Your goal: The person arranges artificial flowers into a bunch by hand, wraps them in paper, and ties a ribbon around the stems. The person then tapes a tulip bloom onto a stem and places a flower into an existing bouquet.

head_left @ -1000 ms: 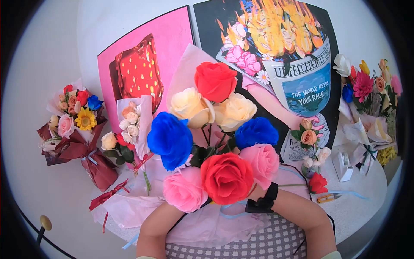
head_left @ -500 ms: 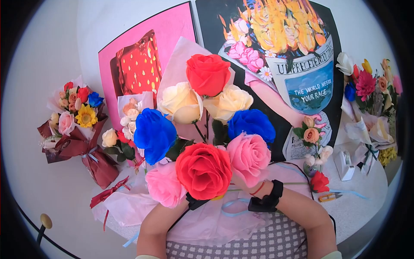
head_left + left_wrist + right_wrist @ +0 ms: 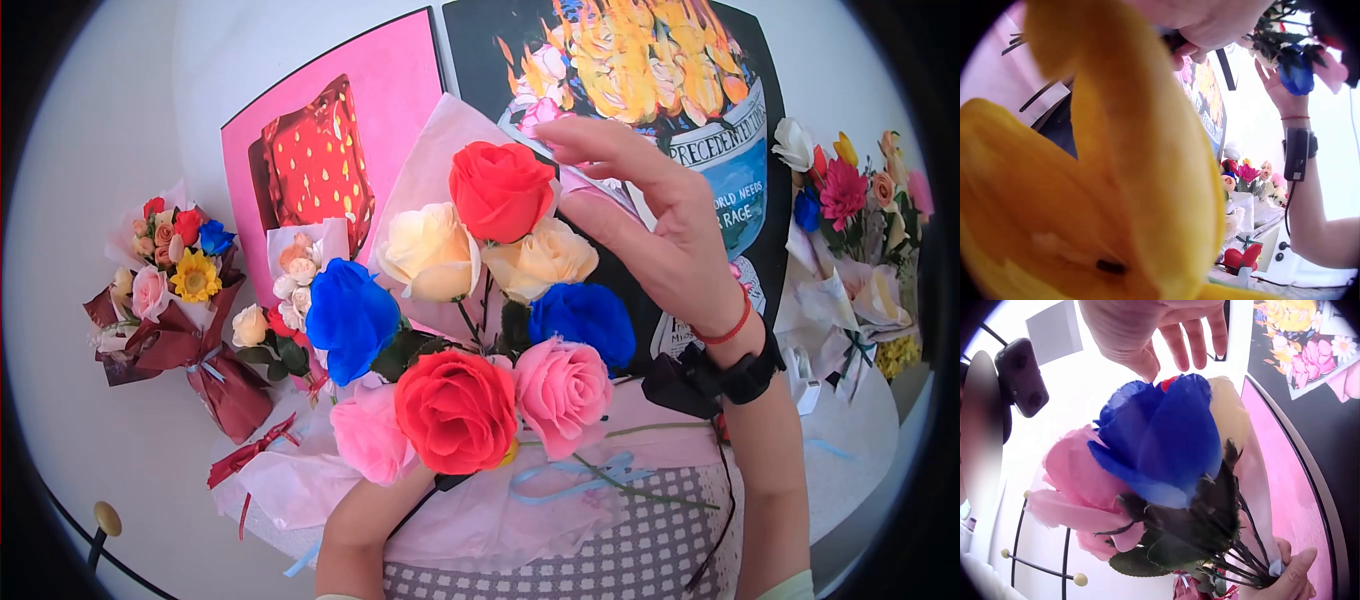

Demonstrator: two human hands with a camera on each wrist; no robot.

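Observation:
In the head view a bunch of artificial roses stands in front, with a red rose (image 3: 501,191) on top, cream roses (image 3: 430,252) below it, blue roses (image 3: 350,320) at the sides, and pink roses (image 3: 563,396) beside a lower red rose (image 3: 456,411). My left hand (image 3: 1291,578) grips the stems low down, hidden behind the blooms in the head view. Raised at the upper right of the bunch, my right hand (image 3: 665,235) holds nothing, its fingers spread and thumb close to the top red rose. A yellow flower (image 3: 1166,169) fills much of the left wrist view.
Pale pink wrapping paper (image 3: 470,540), a blue ribbon (image 3: 560,480) and loose green stems (image 3: 640,488) lie before me. A dark-red-wrapped bouquet (image 3: 220,370) leans left; another bouquet (image 3: 860,260) stands right. Two pictures stand behind, one a pink picture (image 3: 400,110).
My right hand has come out from behind the blooms and risen to their upper right. The bunch has shifted a little left, and loose stems now show in front.

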